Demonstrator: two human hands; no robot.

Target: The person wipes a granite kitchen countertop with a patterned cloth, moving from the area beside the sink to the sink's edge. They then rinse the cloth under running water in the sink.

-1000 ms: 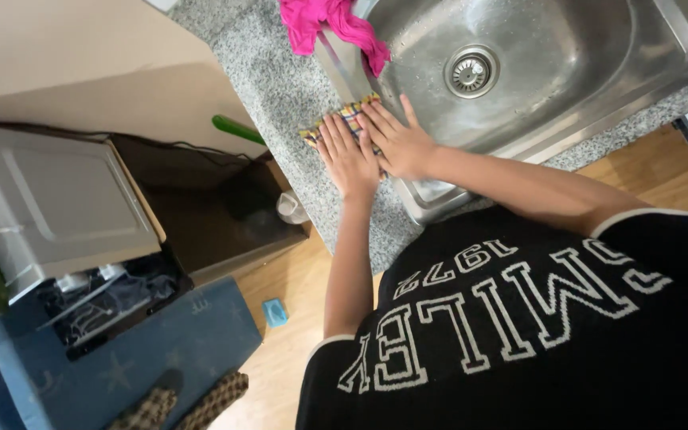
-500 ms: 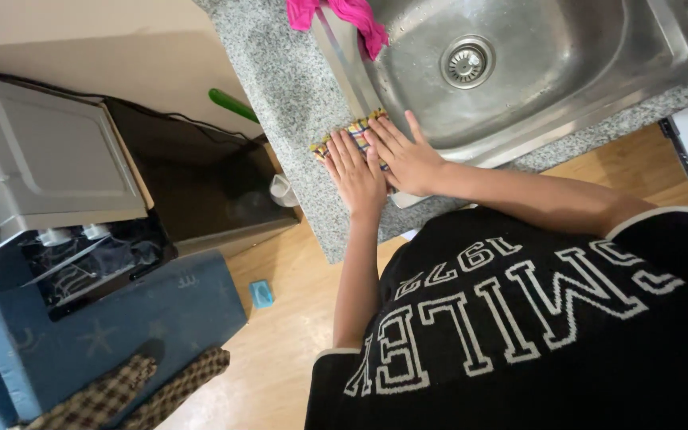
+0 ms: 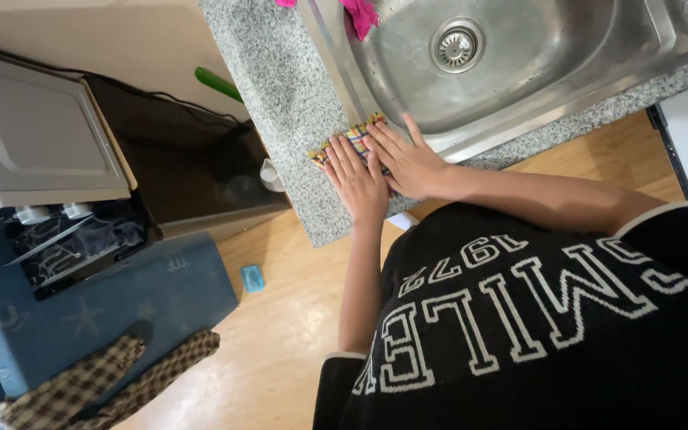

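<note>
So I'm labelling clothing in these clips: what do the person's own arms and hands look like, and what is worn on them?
Both forearms are bare. The left hand and right hand wear no gloves, and no rings or watch show. The person wears a black short-sleeved top with white block lettering; its sleeve cuff has a pale trim band.

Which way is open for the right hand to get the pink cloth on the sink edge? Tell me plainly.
Probably yes. The right hand lies flat on the checked cloth beside the left hand. Only bare sink lies between it and the pink cloth.
</note>
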